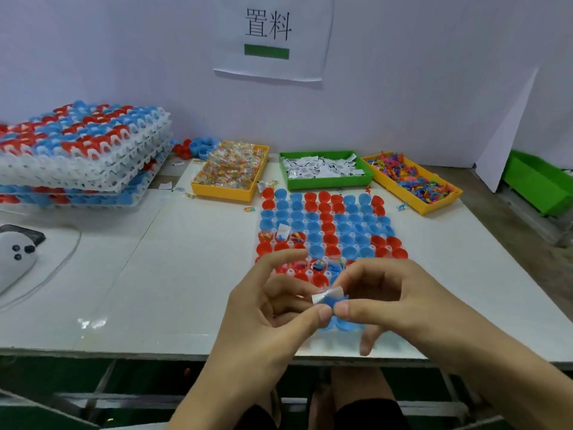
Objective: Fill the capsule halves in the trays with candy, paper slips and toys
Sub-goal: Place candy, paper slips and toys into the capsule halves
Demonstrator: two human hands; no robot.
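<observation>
One sign up on the wall

Far beyond the grip, a white paper sheet (273, 35) on the wall reads "置料" in black, green bar underneath; print on the paper slips (322, 166) too small to read.

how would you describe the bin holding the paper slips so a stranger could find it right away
Start at the paper sign on the back wall; three bins sit in a row on the table below it. The paper slip bin is the middle one, the only green one between two yellow bins, filled with white slips.

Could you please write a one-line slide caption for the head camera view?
Both hands pinch a paper slip above the capsule tray.
</observation>
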